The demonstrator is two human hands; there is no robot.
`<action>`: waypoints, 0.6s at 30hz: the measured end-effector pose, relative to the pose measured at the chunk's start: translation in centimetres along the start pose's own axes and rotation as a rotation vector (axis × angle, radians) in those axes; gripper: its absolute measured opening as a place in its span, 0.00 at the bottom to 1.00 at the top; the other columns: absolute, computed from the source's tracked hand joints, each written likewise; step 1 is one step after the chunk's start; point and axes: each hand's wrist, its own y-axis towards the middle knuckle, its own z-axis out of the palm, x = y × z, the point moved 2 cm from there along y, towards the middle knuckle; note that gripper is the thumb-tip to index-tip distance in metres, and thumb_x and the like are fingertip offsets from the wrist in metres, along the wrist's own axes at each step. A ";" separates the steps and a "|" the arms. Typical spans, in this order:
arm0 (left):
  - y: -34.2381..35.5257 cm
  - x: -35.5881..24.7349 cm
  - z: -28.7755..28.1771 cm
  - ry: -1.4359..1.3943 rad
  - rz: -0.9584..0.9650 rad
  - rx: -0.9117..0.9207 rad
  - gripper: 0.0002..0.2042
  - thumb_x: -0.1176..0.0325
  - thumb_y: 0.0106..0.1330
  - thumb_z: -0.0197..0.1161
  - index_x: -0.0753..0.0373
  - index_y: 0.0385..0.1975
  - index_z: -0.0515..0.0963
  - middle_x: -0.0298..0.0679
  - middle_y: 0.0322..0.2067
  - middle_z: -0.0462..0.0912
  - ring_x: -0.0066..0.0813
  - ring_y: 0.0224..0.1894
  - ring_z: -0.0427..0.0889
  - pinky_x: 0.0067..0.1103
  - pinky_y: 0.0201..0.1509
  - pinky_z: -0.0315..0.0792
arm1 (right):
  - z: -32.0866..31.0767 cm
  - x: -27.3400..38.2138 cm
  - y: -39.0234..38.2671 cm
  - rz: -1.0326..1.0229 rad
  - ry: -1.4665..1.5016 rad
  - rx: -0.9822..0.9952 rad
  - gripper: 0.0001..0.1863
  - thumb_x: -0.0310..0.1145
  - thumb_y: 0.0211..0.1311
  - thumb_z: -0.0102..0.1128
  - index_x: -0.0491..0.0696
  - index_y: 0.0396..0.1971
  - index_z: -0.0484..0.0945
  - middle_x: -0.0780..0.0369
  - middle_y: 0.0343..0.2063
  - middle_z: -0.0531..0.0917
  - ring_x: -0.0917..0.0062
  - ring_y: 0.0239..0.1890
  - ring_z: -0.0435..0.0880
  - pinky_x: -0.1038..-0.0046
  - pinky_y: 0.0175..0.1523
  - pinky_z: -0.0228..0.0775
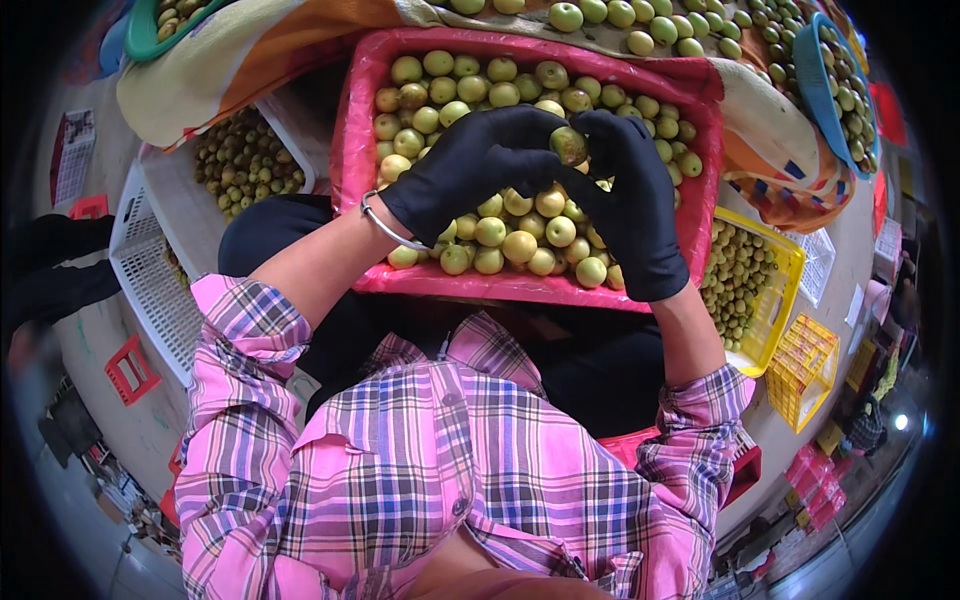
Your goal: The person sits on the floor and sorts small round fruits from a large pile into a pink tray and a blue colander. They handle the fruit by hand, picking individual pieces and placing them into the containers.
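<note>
A crowded sorting floor seen from above, grey concrete ringed by crates and baskets of small green-yellow fruit. At the centre, one round greenish fruit (568, 145) with a brown blemish is pinched between the fingertips of both black-gloved hands, held just above a red crate (352, 130) heaped with similar fruit. The left hand (470, 165) curls in from the left and the right hand (630, 195) from the right — the two meet on the fruit, fingers closed around it. A thin metal bangle (385, 225) circles the left wrist. The person wears a pink plaid shirt (450, 450) with sleeves pushed up. To the left stands a white crate (150, 270) with darker, smaller fruit; to the right, a yellow basket (775, 300) holds more. A patterned cloth (260, 45) — orange, cream and blue — lies beyond the red crate, with loose fruit on it.
</note>
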 end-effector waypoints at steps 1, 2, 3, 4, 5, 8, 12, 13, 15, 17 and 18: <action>-0.1 -0.1 0.0 0.003 -0.003 0.002 0.21 0.69 0.65 0.64 0.66 0.57 0.73 0.36 0.46 0.81 0.22 0.46 0.81 0.20 0.52 0.75 | 0.1 0.0 -0.1 0.009 0.027 -0.004 0.25 0.22 0.47 0.71 0.48 0.48 0.75 0.62 0.39 0.77 0.73 0.39 0.80 0.74 0.42 0.74; -0.2 -0.2 0.1 0.005 -0.006 0.004 0.20 0.69 0.65 0.64 0.66 0.57 0.73 0.36 0.46 0.81 0.22 0.46 0.80 0.20 0.52 0.75 | 0.1 0.0 -0.2 0.017 0.055 -0.007 0.25 0.22 0.47 0.71 0.48 0.48 0.75 0.62 0.38 0.77 0.73 0.39 0.80 0.74 0.42 0.73; -0.4 -0.3 0.0 0.010 -0.007 0.002 0.20 0.69 0.65 0.64 0.66 0.57 0.74 0.36 0.46 0.81 0.22 0.47 0.80 0.21 0.53 0.75 | 0.2 0.0 -0.3 0.009 0.065 -0.008 0.25 0.22 0.48 0.71 0.48 0.48 0.75 0.62 0.38 0.77 0.73 0.38 0.80 0.75 0.42 0.73; -0.5 -0.3 0.0 0.005 0.012 0.000 0.20 0.69 0.65 0.64 0.66 0.56 0.74 0.36 0.47 0.81 0.22 0.47 0.80 0.21 0.54 0.74 | 0.4 0.0 -0.3 0.000 0.076 -0.008 0.25 0.22 0.48 0.71 0.48 0.48 0.75 0.62 0.38 0.77 0.74 0.38 0.80 0.75 0.42 0.73; -0.6 -0.3 0.0 0.001 0.031 -0.003 0.20 0.70 0.64 0.65 0.65 0.56 0.74 0.36 0.47 0.81 0.22 0.48 0.80 0.21 0.54 0.74 | 0.5 0.0 -0.4 -0.009 0.088 -0.008 0.25 0.21 0.48 0.71 0.48 0.48 0.75 0.62 0.38 0.76 0.74 0.38 0.80 0.75 0.42 0.73; -0.8 0.2 -0.2 -0.034 0.058 -0.004 0.20 0.71 0.63 0.66 0.65 0.55 0.74 0.35 0.47 0.81 0.22 0.50 0.79 0.21 0.56 0.73 | 1.1 -0.1 -0.6 0.012 0.088 0.001 0.25 0.21 0.49 0.71 0.48 0.48 0.74 0.63 0.38 0.76 0.77 0.38 0.79 0.78 0.42 0.73; -1.0 0.9 -0.8 0.004 0.062 -0.010 0.20 0.73 0.62 0.67 0.64 0.54 0.74 0.34 0.47 0.80 0.21 0.51 0.78 0.21 0.58 0.72 | 1.9 -0.5 -1.0 0.043 0.245 -0.020 0.25 0.22 0.49 0.72 0.48 0.48 0.74 0.66 0.39 0.77 0.82 0.38 0.77 0.80 0.42 0.73; -1.1 0.9 -0.9 0.013 0.054 -0.012 0.19 0.73 0.62 0.67 0.64 0.53 0.74 0.34 0.47 0.80 0.21 0.51 0.78 0.21 0.57 0.72 | 2.1 -0.4 -1.1 0.055 0.290 -0.022 0.25 0.21 0.49 0.72 0.48 0.48 0.74 0.67 0.40 0.77 0.83 0.38 0.77 0.80 0.42 0.73; -1.4 0.8 -1.0 0.030 0.038 -0.013 0.19 0.73 0.62 0.67 0.64 0.53 0.74 0.33 0.46 0.80 0.21 0.52 0.78 0.20 0.57 0.73 | 2.5 -0.2 -1.2 0.084 0.352 -0.024 0.25 0.21 0.49 0.72 0.48 0.48 0.74 0.67 0.40 0.77 0.84 0.39 0.77 0.80 0.42 0.73; -1.4 1.1 -1.2 0.030 0.050 -0.022 0.18 0.72 0.62 0.67 0.64 0.52 0.74 0.33 0.46 0.80 0.21 0.50 0.78 0.20 0.55 0.74 | 2.7 -0.1 -1.3 0.120 0.386 -0.026 0.25 0.22 0.50 0.72 0.48 0.49 0.74 0.67 0.41 0.78 0.84 0.39 0.77 0.80 0.43 0.73; -1.5 1.1 -1.2 0.032 0.055 -0.028 0.18 0.72 0.62 0.66 0.64 0.52 0.74 0.33 0.45 0.80 0.20 0.49 0.79 0.19 0.54 0.74 | 2.9 -0.1 -1.4 0.123 0.363 -0.025 0.25 0.22 0.50 0.72 0.48 0.49 0.74 0.67 0.40 0.78 0.84 0.39 0.77 0.80 0.42 0.73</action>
